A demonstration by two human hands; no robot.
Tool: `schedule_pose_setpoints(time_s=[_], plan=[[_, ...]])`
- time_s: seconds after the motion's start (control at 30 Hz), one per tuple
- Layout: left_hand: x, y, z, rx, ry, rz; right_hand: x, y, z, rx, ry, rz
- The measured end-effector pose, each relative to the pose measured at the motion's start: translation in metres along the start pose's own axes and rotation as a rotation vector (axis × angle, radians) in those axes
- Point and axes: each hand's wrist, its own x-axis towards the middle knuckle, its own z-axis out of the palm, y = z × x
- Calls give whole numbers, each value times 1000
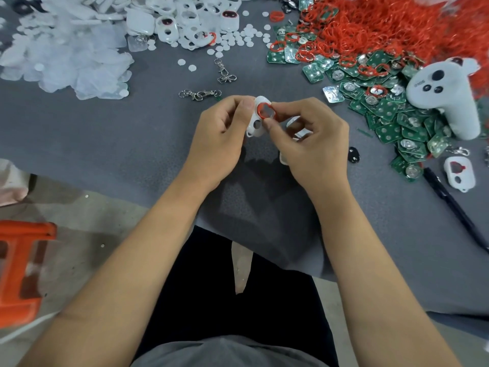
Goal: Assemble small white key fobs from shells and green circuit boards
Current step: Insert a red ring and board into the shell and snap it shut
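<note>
Above the grey table, both hands hold one white key fob shell. A red ring sits around the shell's upper opening. My left hand grips the shell from the left, thumb at its top edge. My right hand pinches the shell and the red ring from the right. More small white pieces show between the right hand's fingers. Green circuit boards lie heaped to the right, and white shells are piled at the back.
A mound of red rings fills the back right. Clear plastic pieces lie at the back left, white discs and metal keyring clasps in the middle. A white controller, a black pen, a finished shell and an orange stool are nearby.
</note>
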Motion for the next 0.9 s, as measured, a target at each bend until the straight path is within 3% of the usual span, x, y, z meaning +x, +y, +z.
schedule_pose_setpoints(time_s=[0.33, 0.9], plan=[[-3, 1, 1, 28, 3, 37, 3, 3, -5, -24, -30, -48], [-6, 5, 4, -48, 2, 40, 1, -3, -1, -95, 85, -88]])
